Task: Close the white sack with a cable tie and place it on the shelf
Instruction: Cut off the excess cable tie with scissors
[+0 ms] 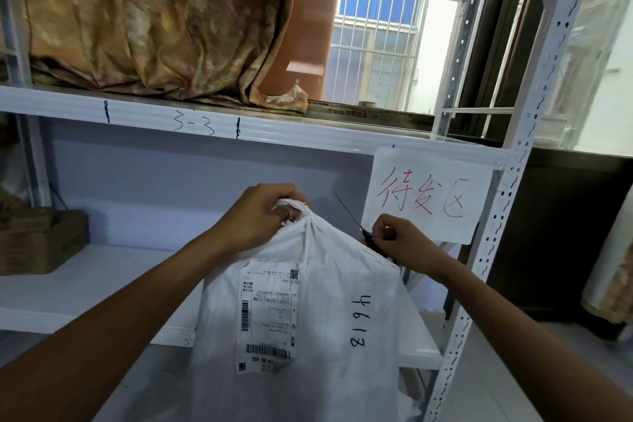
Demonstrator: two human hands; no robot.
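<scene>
Left grip: your left hand (260,216) is clenched round the bunched neck of the white sack (325,319) and holds it up in front of the shelf (102,291).
Right grip: your right hand (400,243) pinches the black cable tie (352,216) near its lower end. The free tip points up and left toward the neck, apart from it.
Sack: it hangs from your left fist before the lower shelf board and is not yet on it. A shipping label (270,312) and a handwritten number face you.
Tie: it does not look looped round the neck yet.
Risk, neck: if you loosen the left fist to thread the tie, the gathers may spread or the sack may drop.
Risk, tie: a loop set too near the top edge could slip off the neck.
Risk, surroundings: a paper sign (428,195) hangs just beside your right hand, and a wide pull on the tie could catch or tear it.
</scene>
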